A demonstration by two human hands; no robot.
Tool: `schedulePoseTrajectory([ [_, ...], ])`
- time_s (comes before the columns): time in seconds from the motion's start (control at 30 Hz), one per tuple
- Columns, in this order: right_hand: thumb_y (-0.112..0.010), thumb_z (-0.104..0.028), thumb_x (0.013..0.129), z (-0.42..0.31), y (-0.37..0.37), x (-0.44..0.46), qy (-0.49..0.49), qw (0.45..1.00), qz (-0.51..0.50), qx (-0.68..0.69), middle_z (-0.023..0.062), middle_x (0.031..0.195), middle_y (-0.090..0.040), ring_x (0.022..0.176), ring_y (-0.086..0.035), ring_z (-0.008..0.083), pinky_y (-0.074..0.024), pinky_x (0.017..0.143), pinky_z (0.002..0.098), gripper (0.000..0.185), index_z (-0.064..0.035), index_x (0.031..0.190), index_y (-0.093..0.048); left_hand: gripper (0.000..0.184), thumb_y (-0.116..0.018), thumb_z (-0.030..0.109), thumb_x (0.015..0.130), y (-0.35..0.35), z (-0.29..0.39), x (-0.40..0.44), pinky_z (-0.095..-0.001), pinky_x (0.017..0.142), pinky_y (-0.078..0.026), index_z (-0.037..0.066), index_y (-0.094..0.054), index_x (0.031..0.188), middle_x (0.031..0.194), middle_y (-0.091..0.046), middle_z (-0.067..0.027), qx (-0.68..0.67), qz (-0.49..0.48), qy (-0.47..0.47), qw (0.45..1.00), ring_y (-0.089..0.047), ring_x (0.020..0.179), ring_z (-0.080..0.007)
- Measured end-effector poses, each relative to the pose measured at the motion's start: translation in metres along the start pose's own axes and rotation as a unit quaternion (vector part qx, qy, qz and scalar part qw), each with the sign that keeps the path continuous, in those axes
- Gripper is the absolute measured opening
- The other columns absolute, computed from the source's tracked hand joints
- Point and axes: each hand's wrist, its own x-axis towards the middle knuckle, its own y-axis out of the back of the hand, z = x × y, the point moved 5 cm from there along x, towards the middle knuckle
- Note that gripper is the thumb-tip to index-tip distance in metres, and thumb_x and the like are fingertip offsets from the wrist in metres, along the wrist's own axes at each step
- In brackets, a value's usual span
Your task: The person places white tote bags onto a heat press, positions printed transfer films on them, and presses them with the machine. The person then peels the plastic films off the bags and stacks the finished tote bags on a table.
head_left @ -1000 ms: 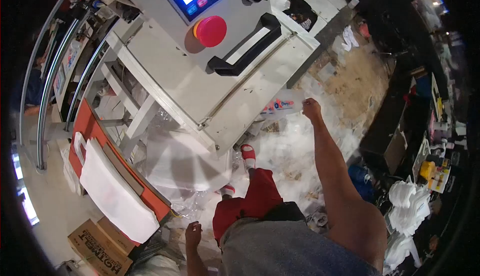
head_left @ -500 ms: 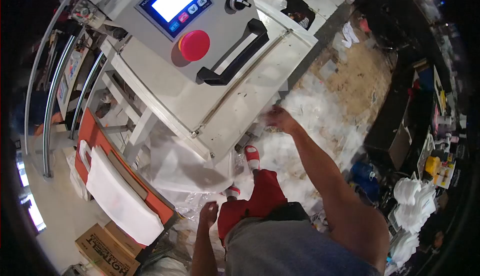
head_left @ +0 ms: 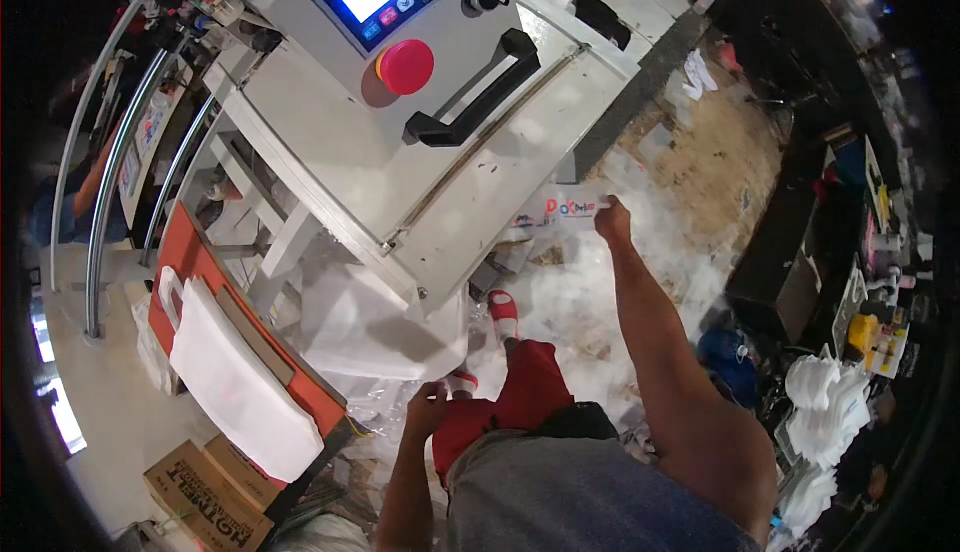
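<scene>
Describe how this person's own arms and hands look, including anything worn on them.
The right grip and left grip are bare hands, with no gloves visible. Both the right arm and left arm show no sleeve, watch or bracelet; any rings are too small to tell. The body wears a grey top and red shorts.

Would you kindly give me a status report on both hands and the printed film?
Right hand pinching printed film at one end. Left hand by red shorts, contents unclear. White machine close beside film.
</scene>
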Motion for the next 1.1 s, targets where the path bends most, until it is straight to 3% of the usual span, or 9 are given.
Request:
schedulePoseTrajectory([
  [0.13,-0.06,-0.008,0.073,0.081,-0.03,0.028,-0.113,0.967,0.002,0.228,0.0194,0.079,-0.069,0.077,-0.068,0.0356,-0.0551,0.072,0.0412,0.031,-0.0042,0.104,-0.064,0.033,-0.06,0.029,0.091,-0.006,-0.031,0.002,-0.0383,0.084,-0.054,0.003,-0.065,0.112,0.104,-0.071,-0.0161,-0.022,0.004,0.032,0.999,-0.069,0.095,-0.0286],
  [0.17,-0.066,-0.01,0.077,0.069,-0.016,0.026,0.02,0.991,0.002,0.131,0.0086,0.072,-0.066,0.059,-0.065,0.0179,-0.0521,0.05,0.0313,0.029,-0.0038,0.106,-0.064,0.033,-0.06,0.028,0.091,-0.006,-0.037,0.0,-0.0389,0.085,-0.054,0.003,-0.065,0.112,0.105,-0.07,-0.0163,-0.008,-0.002,0.041,0.999,-0.069,0.098,-0.0291],
  [0.27,-0.062,-0.004,0.081,0.111,-0.028,0.05,0.043,0.945,0.048,0.321,0.0114,0.077,-0.068,0.055,-0.065,0.0196,-0.052,0.046,0.0341,0.025,-0.0022,0.105,-0.063,0.034,-0.06,0.028,0.09,-0.005,-0.051,0.001,-0.0397,0.088,-0.053,0.004,-0.065,0.113,0.107,-0.07,-0.0173,0.007,-0.002,0.042,0.999,-0.067,0.102,-0.0295],
  [0.3,-0.054,0.002,0.085,0.028,0.028,0.015,-0.167,0.929,-0.017,0.33,0.0149,0.085,-0.07,0.057,-0.067,0.0234,-0.0544,0.047,0.0337,0.028,0.0004,0.112,-0.061,0.034,-0.06,0.028,0.09,-0.005,-0.057,0.003,-0.0397,0.088,-0.053,0.004,-0.065,0.113,0.107,-0.07,-0.0173,0.008,-0.003,0.039,0.999,-0.067,0.102,-0.0295],
  [0.5,-0.048,0.005,0.086,-0.007,0.08,0.001,-0.147,0.951,0.008,0.273,0.0192,0.096,-0.069,0.062,-0.07,0.0289,-0.0589,0.052,0.0328,0.039,0.0057,0.125,-0.054,0.034,-0.062,0.027,0.089,-0.01,-0.062,0.016,-0.0391,0.088,-0.053,0.002,-0.065,0.113,0.108,-0.07,-0.0169,-0.007,-0.026,0.022,0.999,-0.068,0.1,-0.028],
  [0.67,-0.055,0.002,0.084,-0.009,0.085,-0.008,-0.164,0.944,-0.01,0.285,0.0176,0.092,-0.07,0.061,-0.07,0.0233,-0.0582,0.051,0.0333,0.027,0.0064,0.11,-0.06,0.036,-0.064,0.025,0.091,-0.007,0.05,0.027,-0.0368,0.079,-0.055,-0.004,-0.061,0.113,0.102,-0.069,-0.0184,-0.104,-0.029,-0.017,0.994,-0.07,0.084,-0.0258],
  [0.8,-0.052,0.006,0.083,-0.006,0.074,-0.013,-0.161,0.931,0.005,0.328,0.0174,0.092,-0.069,0.06,-0.068,0.0234,-0.0558,0.05,0.0324,0.032,0.0051,0.114,-0.059,0.055,-0.077,0.032,0.08,-0.061,0.143,0.112,-0.0385,0.082,-0.056,-0.003,-0.058,0.118,0.112,-0.064,-0.0198,-0.056,0.018,-0.257,0.965,-0.066,0.099,-0.0302],
  [0.87,-0.05,0.009,0.081,0.024,0.054,-0.012,-0.154,0.883,-0.006,0.443,0.0147,0.091,-0.069,0.064,-0.068,0.0218,-0.0557,0.052,0.0329,0.034,0.0032,0.113,-0.061,0.068,-0.079,0.036,0.078,-0.08,0.217,0.135,-0.0417,0.087,-0.054,-0.001,-0.052,0.128,0.12,-0.059,-0.0212,-0.026,-0.004,-0.22,0.975,-0.062,0.107,-0.0328],
  [1.1,-0.049,0.005,0.087,-0.054,0.071,-0.073,-0.011,0.975,0.042,0.218,0.0138,0.081,-0.07,0.067,-0.068,0.0191,-0.0543,0.064,0.0326,0.023,-0.0014,0.103,-0.065,0.102,-0.082,0.054,0.068,-0.157,0.345,0.222,-0.049,0.102,-0.041,-0.005,-0.036,0.137,0.134,-0.045,-0.0283,-0.052,0.091,-0.211,0.972,-0.043,0.125,-0.0423],
])
